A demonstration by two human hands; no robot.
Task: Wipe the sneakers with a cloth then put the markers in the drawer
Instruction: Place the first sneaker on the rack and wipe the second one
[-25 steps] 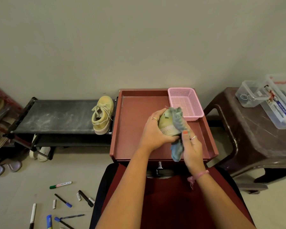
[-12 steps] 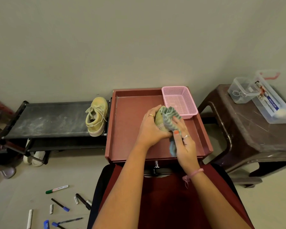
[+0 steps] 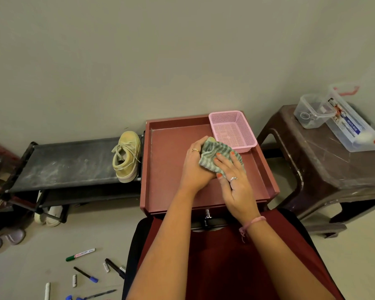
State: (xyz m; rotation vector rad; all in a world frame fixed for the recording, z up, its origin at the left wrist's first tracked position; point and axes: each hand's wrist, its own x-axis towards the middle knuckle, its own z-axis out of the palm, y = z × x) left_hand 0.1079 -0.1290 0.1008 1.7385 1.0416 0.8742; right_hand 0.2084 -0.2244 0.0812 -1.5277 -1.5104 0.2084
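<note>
Since a second ago the right hand has slid up over the sneaker, so the striped cloth now covers nearly all of it and only a sliver of yellow-green sneaker shows at the far edge. Its fingers lie spread and fairly straight, pressing the cloth down onto the shoe. The left hand grips the sneaker from the left, fingers curled round it under the cloth's edge. Both hands work above the red tray-topped table, whose far right corner holds a pink mesh basket. On the black shoe rack to the left stands the second sneaker, just beside the table's left wall. Markers lie scattered on the floor at near left, well apart from the table. A metal drawer handle shows under the table's near edge. To the right, a brown stool carries clear plastic boxes.
</note>
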